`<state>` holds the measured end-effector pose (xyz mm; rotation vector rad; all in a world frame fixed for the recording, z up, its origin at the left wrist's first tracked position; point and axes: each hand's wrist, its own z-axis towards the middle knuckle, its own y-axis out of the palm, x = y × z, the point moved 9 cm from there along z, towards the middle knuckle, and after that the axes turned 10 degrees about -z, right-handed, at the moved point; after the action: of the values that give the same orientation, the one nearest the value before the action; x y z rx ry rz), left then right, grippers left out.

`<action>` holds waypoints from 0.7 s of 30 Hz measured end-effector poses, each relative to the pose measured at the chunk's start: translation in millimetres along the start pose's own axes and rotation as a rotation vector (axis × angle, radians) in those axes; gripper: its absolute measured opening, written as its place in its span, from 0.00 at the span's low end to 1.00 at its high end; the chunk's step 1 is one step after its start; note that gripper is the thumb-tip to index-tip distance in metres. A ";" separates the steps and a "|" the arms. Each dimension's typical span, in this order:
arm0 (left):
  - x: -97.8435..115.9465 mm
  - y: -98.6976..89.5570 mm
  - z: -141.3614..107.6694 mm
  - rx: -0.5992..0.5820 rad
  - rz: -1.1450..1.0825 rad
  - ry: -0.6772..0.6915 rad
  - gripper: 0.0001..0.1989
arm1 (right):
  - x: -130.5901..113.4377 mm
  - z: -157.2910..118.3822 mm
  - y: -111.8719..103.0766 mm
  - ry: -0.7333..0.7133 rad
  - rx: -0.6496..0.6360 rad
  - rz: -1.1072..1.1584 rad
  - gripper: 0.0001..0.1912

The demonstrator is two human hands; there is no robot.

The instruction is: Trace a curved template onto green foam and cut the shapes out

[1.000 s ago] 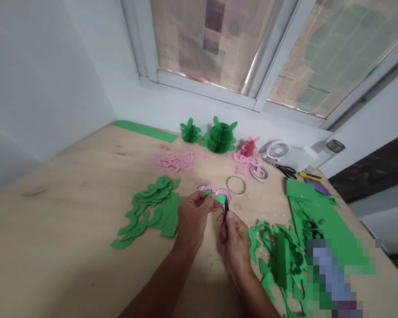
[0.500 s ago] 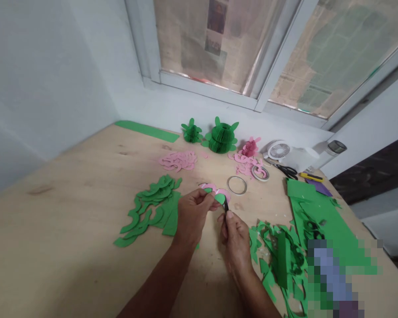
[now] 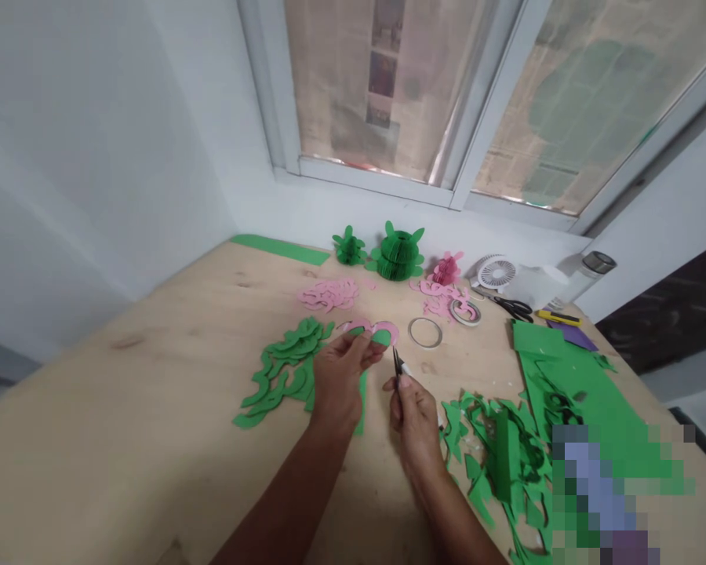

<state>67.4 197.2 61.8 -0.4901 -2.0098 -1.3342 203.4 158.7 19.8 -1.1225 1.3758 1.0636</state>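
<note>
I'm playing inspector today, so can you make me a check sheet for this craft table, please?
Surface: pale wooden table with a few darker marks.
Job's things: pink-and-green paper piece; small dark pointed tool; green cutouts and pink cutouts in piles.
Clutter: green scraps; black-handled scissors; yellow cutter.
Hands: left hand holds the paper piece; right hand holds the tool, tips near the paper, touching or not can't be told.
Cables: nothing clearly seen.
Surroundings: white fan near the wall; window above.
</note>
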 end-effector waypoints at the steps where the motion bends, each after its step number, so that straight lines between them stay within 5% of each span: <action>1: -2.0 -0.5 -3.2 0.016 -0.056 -0.015 0.09 | -1.1 -1.3 1.3 -0.015 -0.004 0.017 0.23; 11: -29.1 24.3 -34.7 -0.026 -0.216 -0.155 0.06 | -6.9 -6.4 -5.3 -0.143 0.040 0.068 0.24; 21: -37.0 19.3 -15.0 -0.037 -0.247 -0.065 0.08 | -7.1 -2.8 -34.0 -0.159 0.222 0.107 0.21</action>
<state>110.6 193.3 52.3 -0.3120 -2.1570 -1.5214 236.6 150.6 26.2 -0.7940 1.4005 1.0247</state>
